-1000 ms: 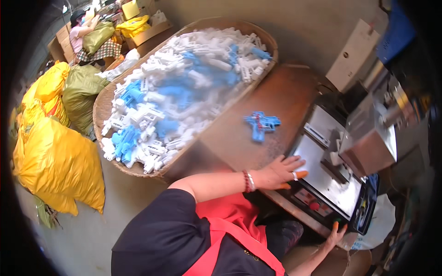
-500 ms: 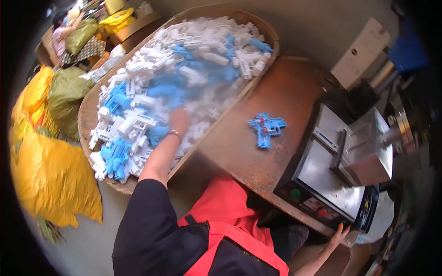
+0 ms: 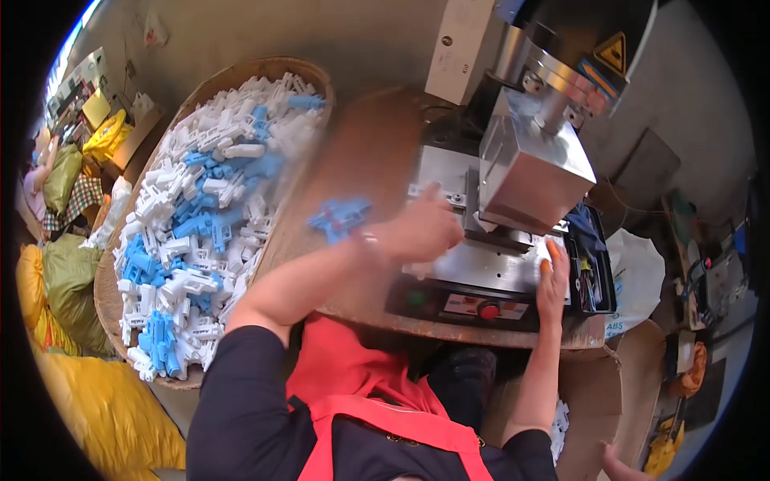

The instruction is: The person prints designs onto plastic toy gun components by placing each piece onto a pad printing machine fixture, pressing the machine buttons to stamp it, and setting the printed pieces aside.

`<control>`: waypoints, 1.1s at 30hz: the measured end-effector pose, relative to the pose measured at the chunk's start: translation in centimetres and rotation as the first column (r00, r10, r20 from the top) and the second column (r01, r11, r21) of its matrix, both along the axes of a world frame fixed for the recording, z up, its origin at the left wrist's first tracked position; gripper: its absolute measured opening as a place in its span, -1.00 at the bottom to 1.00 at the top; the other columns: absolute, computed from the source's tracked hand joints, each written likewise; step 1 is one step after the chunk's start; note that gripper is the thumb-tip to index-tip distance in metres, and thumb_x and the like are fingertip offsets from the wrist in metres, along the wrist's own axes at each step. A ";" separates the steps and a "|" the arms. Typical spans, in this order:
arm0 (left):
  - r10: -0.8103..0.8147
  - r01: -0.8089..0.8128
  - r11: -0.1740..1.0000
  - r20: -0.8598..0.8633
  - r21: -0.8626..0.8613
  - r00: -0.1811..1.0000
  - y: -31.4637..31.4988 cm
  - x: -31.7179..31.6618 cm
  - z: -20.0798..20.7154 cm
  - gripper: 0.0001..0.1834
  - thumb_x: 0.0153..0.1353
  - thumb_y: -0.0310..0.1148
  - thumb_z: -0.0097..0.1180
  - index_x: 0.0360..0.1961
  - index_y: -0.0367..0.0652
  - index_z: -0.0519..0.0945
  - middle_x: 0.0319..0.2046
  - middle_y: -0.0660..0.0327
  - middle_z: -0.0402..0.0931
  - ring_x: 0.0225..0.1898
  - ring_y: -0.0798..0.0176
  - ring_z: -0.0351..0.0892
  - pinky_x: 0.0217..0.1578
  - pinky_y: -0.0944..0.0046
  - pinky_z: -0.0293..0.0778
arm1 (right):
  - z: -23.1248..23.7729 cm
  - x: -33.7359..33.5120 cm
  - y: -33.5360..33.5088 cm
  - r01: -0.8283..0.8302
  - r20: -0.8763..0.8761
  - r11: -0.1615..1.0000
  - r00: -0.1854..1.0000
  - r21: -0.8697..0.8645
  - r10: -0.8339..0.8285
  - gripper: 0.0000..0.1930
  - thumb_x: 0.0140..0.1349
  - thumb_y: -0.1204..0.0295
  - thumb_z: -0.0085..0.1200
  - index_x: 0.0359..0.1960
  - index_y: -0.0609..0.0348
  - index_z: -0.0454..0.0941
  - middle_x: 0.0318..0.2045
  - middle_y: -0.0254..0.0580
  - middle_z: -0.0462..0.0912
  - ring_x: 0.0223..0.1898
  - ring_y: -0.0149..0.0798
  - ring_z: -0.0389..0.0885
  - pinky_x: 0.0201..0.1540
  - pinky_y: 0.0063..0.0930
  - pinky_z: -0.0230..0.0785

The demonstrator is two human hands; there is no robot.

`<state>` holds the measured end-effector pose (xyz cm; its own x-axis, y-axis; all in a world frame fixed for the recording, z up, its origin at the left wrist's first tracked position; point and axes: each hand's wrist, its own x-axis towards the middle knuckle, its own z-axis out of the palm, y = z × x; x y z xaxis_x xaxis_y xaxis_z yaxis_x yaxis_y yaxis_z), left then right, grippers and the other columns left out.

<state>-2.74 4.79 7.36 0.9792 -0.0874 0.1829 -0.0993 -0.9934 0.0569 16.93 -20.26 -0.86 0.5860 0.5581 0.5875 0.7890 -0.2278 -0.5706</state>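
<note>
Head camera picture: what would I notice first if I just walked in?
Probably the big woven basket on the left, heaped with white and blue plastic parts. Next, the shiny metal press machine on the right of the wooden table. The left hand reaches onto its plate, and the right hand rests at its front edge.

Support: brown wooden table [image 3: 365, 152]
On it, left: wide woven basket [image 3: 108, 272]
Middle: small blue plastic piece [image 3: 338, 218]
Right: metal press machine [image 3: 513, 200]
</note>
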 end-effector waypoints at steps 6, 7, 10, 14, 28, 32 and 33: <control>0.315 -0.197 0.939 0.480 -0.281 0.819 -1.4 -1.3 -4.3 -0.56 0.16 -0.28 0.16 0.10 -0.04 0.51 0.12 0.02 0.35 0.24 -0.04 0.23 0.30 -0.11 0.02 | -0.6 3.5 5.9 0.016 0.199 1.000 0.980 0.006 -0.017 -0.75 0.16 0.40 0.10 -0.16 0.24 0.51 -0.15 -0.01 0.50 -0.05 0.16 0.38 -0.05 -0.09 0.25; 0.308 -0.196 0.943 0.475 -0.270 0.825 -0.8 -2.6 -5.2 -0.56 0.16 -0.28 0.16 0.10 -0.04 0.51 0.12 0.02 0.35 0.24 -0.04 0.23 0.30 -0.11 0.02 | -0.7 4.1 6.8 0.026 0.151 0.997 0.988 0.076 -0.037 -0.79 0.16 0.39 0.12 -0.22 0.23 0.51 -0.20 -0.02 0.51 -0.09 0.15 0.40 -0.09 -0.09 0.26; 0.345 -0.188 0.873 0.296 -0.451 0.891 -0.2 -3.7 -8.4 -0.50 0.20 -0.26 0.18 0.16 -0.16 0.45 0.11 -0.04 0.34 0.22 -0.12 0.24 0.24 0.03 0.14 | -1.7 5.6 7.4 0.036 0.105 0.977 0.993 0.210 -0.059 -0.82 0.15 0.38 0.15 -0.30 0.22 0.52 -0.28 -0.01 0.53 -0.16 0.13 0.43 -0.14 -0.10 0.27; 0.253 -0.137 0.938 0.358 -0.319 0.899 -2.4 -4.0 -6.9 -0.47 0.11 -0.34 0.26 0.11 -0.26 0.46 0.00 -0.05 0.40 0.06 -0.11 0.35 0.05 0.09 0.31 | 1.6 3.0 3.2 0.181 0.136 0.910 0.960 0.374 -0.246 -0.77 0.18 0.32 0.14 -0.30 0.26 0.51 -0.29 -0.04 0.56 -0.13 0.06 0.49 -0.04 -0.18 0.26; 0.400 -0.310 0.916 0.555 -0.253 0.729 -6.1 12.9 -8.1 -0.75 0.11 -0.22 0.15 -0.37 -0.21 0.63 -0.31 0.05 0.51 -0.20 -0.03 0.45 -0.17 -0.03 0.34 | -4.6 -7.1 -22.2 0.544 -0.156 0.837 0.834 0.066 -0.529 -0.63 0.15 0.67 -0.06 0.04 0.34 0.45 0.07 0.01 0.48 0.20 -0.08 0.34 0.28 -0.29 0.10; 0.407 -0.339 0.913 0.443 -0.228 0.799 -5.5 10.5 -8.3 -0.66 0.14 -0.15 0.13 -0.09 -0.03 0.60 -0.05 0.08 0.47 -0.02 -0.08 0.40 -0.02 -0.10 0.25 | -5.7 -4.7 -16.6 0.373 -0.362 0.928 0.867 0.020 -0.341 -0.59 0.28 0.45 0.02 0.13 0.36 0.38 0.13 0.04 0.43 0.22 -0.08 0.32 0.29 -0.32 0.06; 0.436 -0.370 0.899 0.437 -0.232 0.786 -5.3 8.1 -8.3 -0.66 0.14 -0.15 0.13 -0.09 -0.03 0.60 -0.05 0.08 0.47 -0.02 -0.08 0.40 -0.02 -0.10 0.25 | -6.2 -3.9 -15.2 0.317 -0.398 0.948 0.872 0.015 -0.285 -0.56 0.29 0.41 0.04 0.17 0.36 0.35 0.15 0.04 0.41 0.23 -0.08 0.31 0.29 -0.34 0.05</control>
<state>5.38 -0.53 -0.91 0.7121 0.3525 0.6071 0.2618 -0.9358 0.2362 13.03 -35.49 -7.09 0.9071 0.2804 0.3140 0.4028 -0.3614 -0.8409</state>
